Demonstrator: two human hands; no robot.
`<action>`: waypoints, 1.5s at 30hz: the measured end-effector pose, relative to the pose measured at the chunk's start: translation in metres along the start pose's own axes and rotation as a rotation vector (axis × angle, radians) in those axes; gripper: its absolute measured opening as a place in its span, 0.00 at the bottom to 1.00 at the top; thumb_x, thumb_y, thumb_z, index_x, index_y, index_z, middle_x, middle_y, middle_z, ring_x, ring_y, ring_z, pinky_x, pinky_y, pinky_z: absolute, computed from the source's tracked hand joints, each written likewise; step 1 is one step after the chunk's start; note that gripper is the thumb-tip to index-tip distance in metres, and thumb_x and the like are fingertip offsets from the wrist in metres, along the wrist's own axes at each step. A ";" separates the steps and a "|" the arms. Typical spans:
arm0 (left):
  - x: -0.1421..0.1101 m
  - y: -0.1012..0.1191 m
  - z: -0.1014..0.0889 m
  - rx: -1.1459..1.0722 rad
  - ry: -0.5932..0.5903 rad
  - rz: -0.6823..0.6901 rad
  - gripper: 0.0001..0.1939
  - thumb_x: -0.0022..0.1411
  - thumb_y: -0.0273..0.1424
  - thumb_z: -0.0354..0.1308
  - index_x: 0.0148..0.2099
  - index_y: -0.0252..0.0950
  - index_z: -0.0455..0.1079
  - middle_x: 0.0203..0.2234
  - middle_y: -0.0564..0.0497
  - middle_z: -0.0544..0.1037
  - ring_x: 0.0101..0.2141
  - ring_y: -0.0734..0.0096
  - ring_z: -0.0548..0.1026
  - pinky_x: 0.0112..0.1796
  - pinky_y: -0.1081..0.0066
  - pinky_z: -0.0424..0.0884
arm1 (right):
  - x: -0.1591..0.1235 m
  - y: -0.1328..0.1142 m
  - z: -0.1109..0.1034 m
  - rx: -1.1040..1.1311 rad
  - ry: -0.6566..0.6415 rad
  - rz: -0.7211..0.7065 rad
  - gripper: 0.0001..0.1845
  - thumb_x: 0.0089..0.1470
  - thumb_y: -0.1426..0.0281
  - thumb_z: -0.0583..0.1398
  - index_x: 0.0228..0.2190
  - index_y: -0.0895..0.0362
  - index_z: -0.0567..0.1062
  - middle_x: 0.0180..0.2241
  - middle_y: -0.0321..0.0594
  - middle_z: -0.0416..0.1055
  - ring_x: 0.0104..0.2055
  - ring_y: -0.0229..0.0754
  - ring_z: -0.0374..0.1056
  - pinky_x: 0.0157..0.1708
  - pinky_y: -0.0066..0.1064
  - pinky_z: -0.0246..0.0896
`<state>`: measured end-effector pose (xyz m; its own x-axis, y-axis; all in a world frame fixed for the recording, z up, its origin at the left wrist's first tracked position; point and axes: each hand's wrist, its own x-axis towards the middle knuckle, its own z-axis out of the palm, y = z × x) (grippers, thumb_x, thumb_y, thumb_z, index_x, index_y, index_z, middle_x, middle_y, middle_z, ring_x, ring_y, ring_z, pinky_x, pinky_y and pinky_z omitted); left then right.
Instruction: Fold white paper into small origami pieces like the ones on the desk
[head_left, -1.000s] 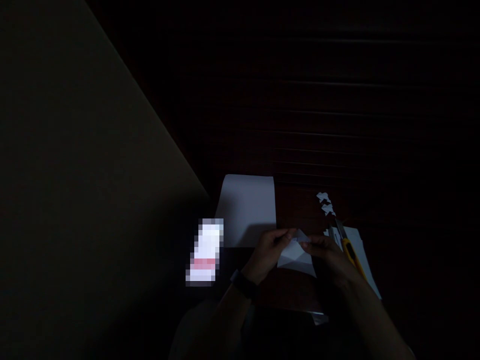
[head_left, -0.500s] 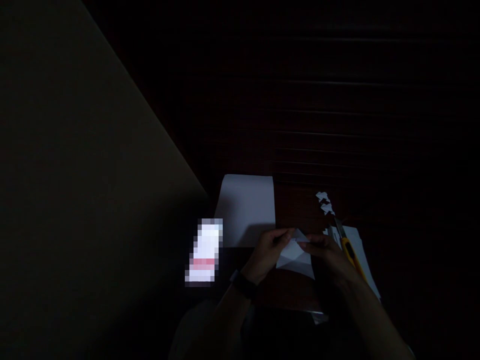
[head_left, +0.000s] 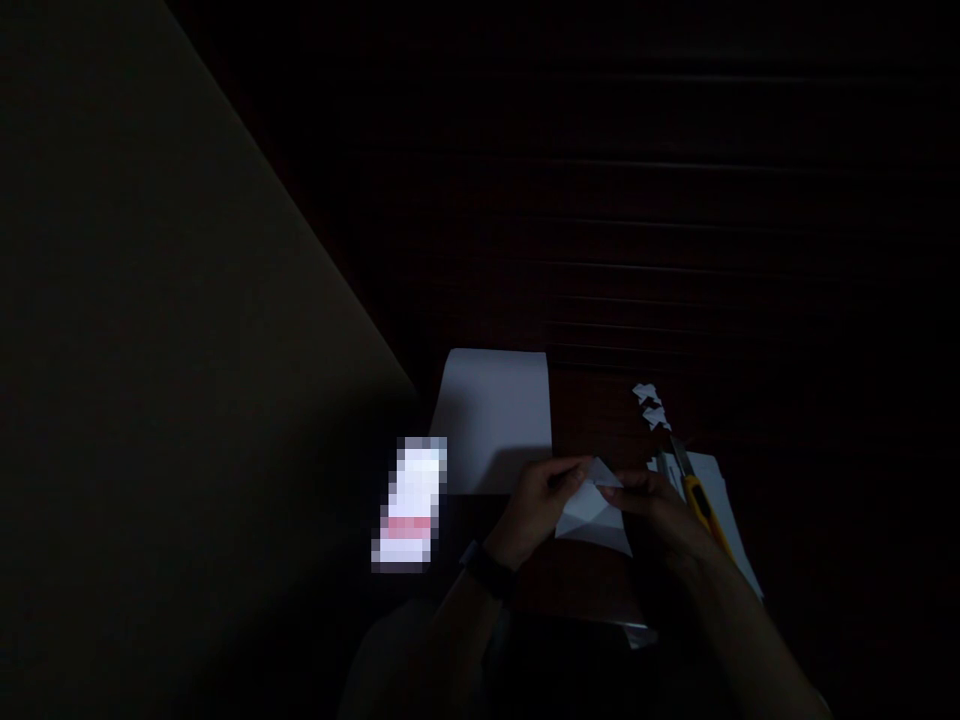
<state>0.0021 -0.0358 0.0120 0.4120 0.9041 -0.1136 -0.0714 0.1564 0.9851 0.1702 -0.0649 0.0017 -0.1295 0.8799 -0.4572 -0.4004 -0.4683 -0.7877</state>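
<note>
The scene is very dark. A small white folded paper [head_left: 592, 510] lies low in the middle of the view, on a dark wooden table [head_left: 600, 410]. My left hand [head_left: 536, 505] pinches its upper left edge, fingers closed. My right hand [head_left: 660, 510] pinches the upper right edge, fingers also closed on the paper. A dark band sits on my left wrist [head_left: 487, 570].
A white paper sheet [head_left: 495, 415] lies just behind my left hand. A yellow utility knife [head_left: 697, 495] rests on more white paper [head_left: 731, 530] to the right, with small folded paper pieces [head_left: 651, 405] beyond it. A bright blurred rectangle [head_left: 411, 505] is at the left. A wall [head_left: 150, 400] fills the left side.
Almost nothing moved; both hands stay on the folded paper, with only a slight shift of the fingers along its top edge.
</note>
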 end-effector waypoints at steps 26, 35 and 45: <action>0.010 -0.009 0.003 -0.045 0.070 -0.010 0.15 0.56 0.38 0.56 0.39 0.32 0.74 0.34 0.46 0.77 0.36 0.66 0.73 0.35 0.72 0.66 | -0.001 -0.009 0.001 -0.476 -0.162 -0.181 0.10 0.47 0.65 0.62 0.28 0.60 0.75 0.27 0.38 0.72 0.30 0.41 0.66 0.32 0.30 0.58; 0.016 -0.011 0.001 0.155 0.053 0.061 0.13 0.56 0.37 0.56 0.35 0.33 0.74 0.31 0.47 0.77 0.33 0.66 0.73 0.35 0.72 0.67 | 0.000 -0.006 -0.002 -0.545 -0.222 -0.223 0.06 0.49 0.71 0.58 0.24 0.60 0.74 0.25 0.36 0.70 0.29 0.39 0.64 0.31 0.29 0.57; 0.007 -0.014 0.002 0.165 0.028 0.104 0.13 0.56 0.38 0.55 0.35 0.33 0.73 0.31 0.47 0.77 0.33 0.67 0.73 0.36 0.72 0.67 | -0.012 -0.007 0.004 -0.583 -0.213 -0.272 0.08 0.45 0.68 0.63 0.26 0.60 0.74 0.26 0.36 0.70 0.29 0.38 0.63 0.30 0.28 0.56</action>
<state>0.0080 -0.0329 -0.0024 0.3843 0.9231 -0.0118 0.0386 -0.0033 0.9993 0.1704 -0.0723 0.0145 -0.2931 0.9413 -0.1673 0.1029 -0.1429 -0.9844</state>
